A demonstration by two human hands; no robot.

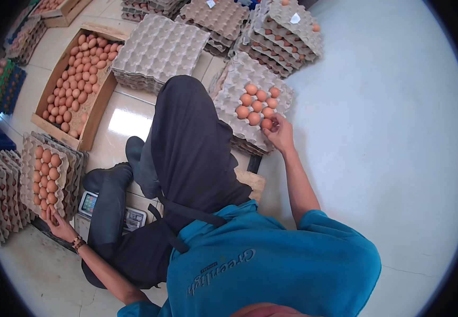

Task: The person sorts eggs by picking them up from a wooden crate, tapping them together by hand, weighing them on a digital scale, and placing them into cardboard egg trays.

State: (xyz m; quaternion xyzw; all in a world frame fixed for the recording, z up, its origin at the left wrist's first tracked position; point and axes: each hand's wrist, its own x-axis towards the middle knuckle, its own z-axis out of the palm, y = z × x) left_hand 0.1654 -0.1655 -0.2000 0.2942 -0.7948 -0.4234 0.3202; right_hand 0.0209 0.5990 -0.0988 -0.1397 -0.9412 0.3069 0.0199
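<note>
My left hand [55, 223], with a bracelet at the wrist, is closed around a brown egg at the near end of the left cardboard tray [62, 164]. That tray tops a stack and holds several eggs in rows. At the right, my right hand [277, 131] has its fingers around another brown egg [266, 123] at the near edge of the right cardboard tray [229, 100]. Several more eggs sit grouped in that tray, with bare cups beside them.
A wooden crate [96, 113] of loose eggs stands at the upper left. Stacked empty trays [160, 47] are beyond my knee. More egg-filled stacks [279, 39] stand at the back. A scale [134, 218] lies by my boot [107, 203]. A pale wall [376, 132] is at right.
</note>
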